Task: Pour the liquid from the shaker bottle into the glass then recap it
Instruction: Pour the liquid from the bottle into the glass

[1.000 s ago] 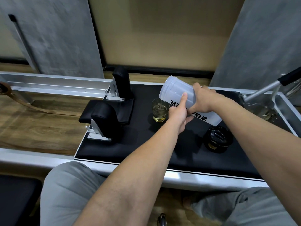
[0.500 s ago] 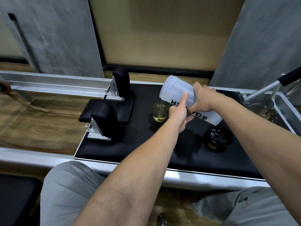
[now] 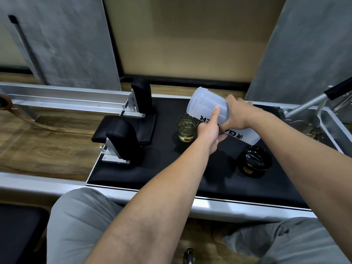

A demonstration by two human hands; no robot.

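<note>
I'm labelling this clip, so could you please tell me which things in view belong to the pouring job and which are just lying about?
In the job: shaker bottle, glass, black cap, left hand, right hand.

Lying about: padded shoulder rests, metal rail, strap.

From my remote seat, the shaker bottle's [image 3: 207,109] black lettering is partly covered by my left hand [image 3: 208,131] and right hand [image 3: 238,116], making it unreadable.

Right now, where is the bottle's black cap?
The round black plastic cap lies on the black padded platform, right of centre in the head view, just near of the tilted translucent shaker bottle and apart from both hands.
</note>
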